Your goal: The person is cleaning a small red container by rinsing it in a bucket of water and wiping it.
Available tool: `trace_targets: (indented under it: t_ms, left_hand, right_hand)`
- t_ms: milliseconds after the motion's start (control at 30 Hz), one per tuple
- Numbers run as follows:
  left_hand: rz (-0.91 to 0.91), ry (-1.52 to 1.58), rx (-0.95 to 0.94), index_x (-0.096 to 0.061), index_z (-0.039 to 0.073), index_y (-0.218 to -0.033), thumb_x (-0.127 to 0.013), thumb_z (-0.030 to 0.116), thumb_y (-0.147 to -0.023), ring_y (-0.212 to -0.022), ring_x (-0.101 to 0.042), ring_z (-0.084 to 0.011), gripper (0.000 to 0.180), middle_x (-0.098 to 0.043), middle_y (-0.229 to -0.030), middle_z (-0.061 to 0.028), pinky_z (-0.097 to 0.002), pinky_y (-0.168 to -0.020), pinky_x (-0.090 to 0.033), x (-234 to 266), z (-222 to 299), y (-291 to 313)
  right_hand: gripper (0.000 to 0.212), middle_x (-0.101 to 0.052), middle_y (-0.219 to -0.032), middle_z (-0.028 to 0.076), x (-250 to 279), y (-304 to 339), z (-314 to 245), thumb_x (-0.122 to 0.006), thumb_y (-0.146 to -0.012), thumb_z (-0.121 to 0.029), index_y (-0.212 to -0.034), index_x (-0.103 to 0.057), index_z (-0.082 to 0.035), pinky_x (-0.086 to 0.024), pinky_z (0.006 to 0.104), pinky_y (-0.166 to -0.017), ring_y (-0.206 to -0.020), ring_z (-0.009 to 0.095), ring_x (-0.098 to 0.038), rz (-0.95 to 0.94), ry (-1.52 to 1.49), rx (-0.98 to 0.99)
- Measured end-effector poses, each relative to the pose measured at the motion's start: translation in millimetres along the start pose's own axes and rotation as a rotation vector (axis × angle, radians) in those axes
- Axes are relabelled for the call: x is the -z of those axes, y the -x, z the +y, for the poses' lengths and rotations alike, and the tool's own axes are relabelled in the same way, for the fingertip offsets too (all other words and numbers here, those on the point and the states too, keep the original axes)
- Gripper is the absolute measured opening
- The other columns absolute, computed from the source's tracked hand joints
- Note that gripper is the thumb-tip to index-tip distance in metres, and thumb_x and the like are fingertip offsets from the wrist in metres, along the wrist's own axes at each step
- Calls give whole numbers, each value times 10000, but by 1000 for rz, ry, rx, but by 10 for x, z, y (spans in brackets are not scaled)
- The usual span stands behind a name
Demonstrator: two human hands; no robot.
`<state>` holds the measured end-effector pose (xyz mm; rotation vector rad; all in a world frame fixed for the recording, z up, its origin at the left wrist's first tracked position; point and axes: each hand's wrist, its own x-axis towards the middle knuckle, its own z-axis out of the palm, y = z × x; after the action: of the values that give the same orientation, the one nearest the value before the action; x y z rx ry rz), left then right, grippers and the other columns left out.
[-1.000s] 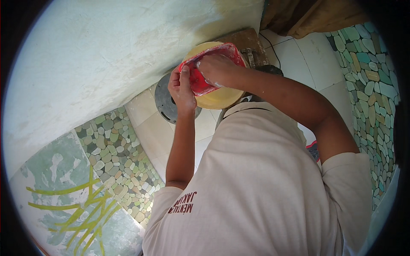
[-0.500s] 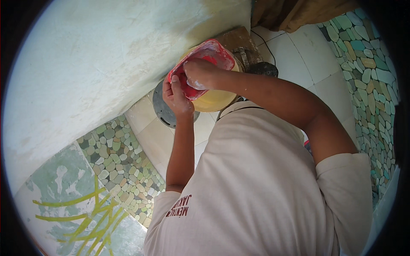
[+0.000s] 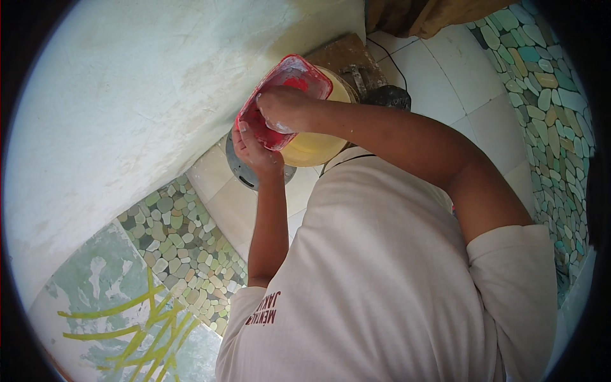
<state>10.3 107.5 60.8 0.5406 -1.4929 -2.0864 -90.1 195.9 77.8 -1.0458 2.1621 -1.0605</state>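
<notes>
A red rectangular plastic basin (image 3: pixel 316 81), its inside smeared with whitish paste, is held tilted above a pale yellow bucket (image 3: pixel 321 149). My left hand (image 3: pixel 256 153) grips the basin's near-left corner, thumb over the rim. Inside the basin is my right hand (image 3: pixel 283 109), closed, with white paste on its skin. Its fingertips are turned down into the basin, and whatever they may hold is hidden.
A pale plastered wall (image 3: pixel 146 83) rises close on the left. Beside the bucket are a grey round slotted disc (image 3: pixel 238 167), a wooden board (image 3: pixel 340 56) and a black bundle (image 3: pixel 389 97). Brown cloth (image 3: pixel 414 18) hangs at the top. Pebble mosaic (image 3: pixel 181 235) borders the pale floor tiles.
The basin and both hands have shifted slightly left, toward the wall, uncovering more of the bucket. My right hand stays inside the basin.
</notes>
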Motion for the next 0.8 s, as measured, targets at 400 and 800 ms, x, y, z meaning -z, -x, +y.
trace_targets:
  t_ms: [400, 800]
  left_hand:
    - [-88, -6, -24, -496, -49, -1128, -470, 291, -928, -999, -579, -243, 395, -578, -1085, -155, -358, -873, -476, 2, 120, -8]
    - [-112, -129, -45, -480, -52, -1165, -437, 363, -927, -1039, -566, -277, 481, -557, -1141, -178, -398, -891, -474, 59, 134, 15]
  right_hand:
    - [180, -640, -900, 215, 20, -35, 32, -547, -747, -31, -886, -655, 1, -492, 426, -741, -834, 359, -623, -36, 57, 156]
    - [181, -634, -909, 224, -108, -22, 104, -538, -761, -41, -903, -637, 12, -483, 437, -748, -845, 358, -618, 10, -18, 174]
